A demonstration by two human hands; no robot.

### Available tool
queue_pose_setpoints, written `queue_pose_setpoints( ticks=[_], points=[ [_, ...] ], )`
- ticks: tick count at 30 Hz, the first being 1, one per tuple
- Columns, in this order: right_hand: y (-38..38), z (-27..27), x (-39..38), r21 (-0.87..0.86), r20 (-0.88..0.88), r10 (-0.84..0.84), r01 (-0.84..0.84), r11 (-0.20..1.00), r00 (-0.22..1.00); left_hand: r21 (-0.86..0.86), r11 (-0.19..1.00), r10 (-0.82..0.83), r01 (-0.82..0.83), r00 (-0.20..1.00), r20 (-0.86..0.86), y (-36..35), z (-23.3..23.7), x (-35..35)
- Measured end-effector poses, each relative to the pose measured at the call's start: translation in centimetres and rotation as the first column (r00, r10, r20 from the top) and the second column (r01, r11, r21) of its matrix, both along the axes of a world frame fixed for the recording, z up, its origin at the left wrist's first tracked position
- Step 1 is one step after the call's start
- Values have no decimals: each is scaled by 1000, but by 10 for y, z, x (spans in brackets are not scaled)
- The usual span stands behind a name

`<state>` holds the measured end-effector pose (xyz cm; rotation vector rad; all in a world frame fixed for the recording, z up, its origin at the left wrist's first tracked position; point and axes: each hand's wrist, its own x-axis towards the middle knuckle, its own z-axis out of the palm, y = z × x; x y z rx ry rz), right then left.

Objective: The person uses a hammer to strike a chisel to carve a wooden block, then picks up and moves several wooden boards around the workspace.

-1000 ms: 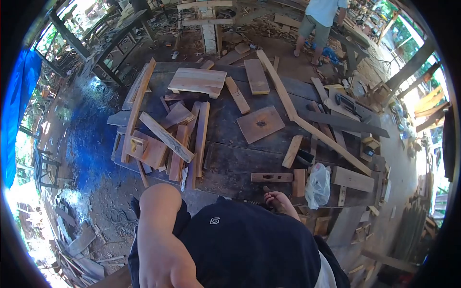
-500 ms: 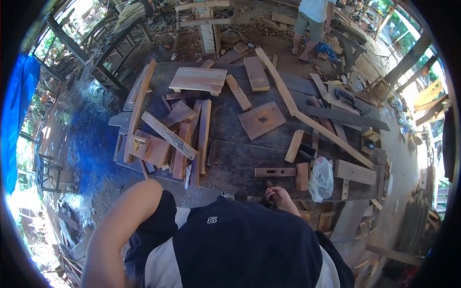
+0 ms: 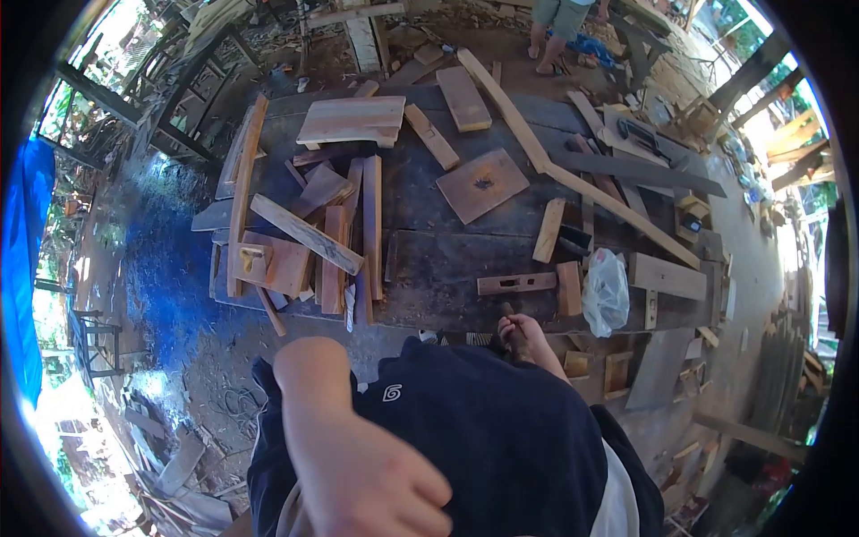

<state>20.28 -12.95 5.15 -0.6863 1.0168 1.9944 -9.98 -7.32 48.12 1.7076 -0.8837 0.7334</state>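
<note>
Close to the camera, my left hand [image 3: 385,488] is raised in front of my dark shirt. Its fingers are curled, and anything inside them is hidden. At the near table edge, my right hand [image 3: 528,333] is closed around a dark brown stick-like wooden handle [image 3: 514,338]; the kind of tool cannot be made out. Just beyond that hand lies a wooden piece with slots cut in it [image 3: 516,284]. A short wooden block [image 3: 569,288] stands at its right end, beside a clear plastic bag [image 3: 607,295].
Many boards and offcuts cover the dark worktable [image 3: 429,259], including a square board with a dark mark [image 3: 483,185] and a long angled piece [image 3: 617,210]. A handsaw [image 3: 635,170] lies at the right. Another person [image 3: 559,36] stands beyond the table.
My left hand has come into view at the bottom, its forearm swinging inward across my body. My right hand still grips the handle. The view has shifted, so the table sits higher.
</note>
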Motion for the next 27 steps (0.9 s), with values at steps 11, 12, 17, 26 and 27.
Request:
queue_pose_setpoints(
  ticks=[11,12,17,26,27],
  points=[
    [-10,1,17,-14,-174,-68,66,998,982,160,488,332,-858,13,-943,82,-342,86],
    [-12,-1,20,1,-197,-68,69,998,978,158,487,321,-859,8,-947,77,-370,92],
    [-14,46,36,-91,-75,-111,104,990,991,694,290,698,-659,-351,-625,56,-453,133],
    [-31,50,81,-111,111,-176,189,976,978,756,366,764,-543,-289,-577,58,-485,150],
    [-27,67,79,-7,320,20,-19,1000,947,750,383,760,-539,-278,-587,56,-485,146]
  ],
)
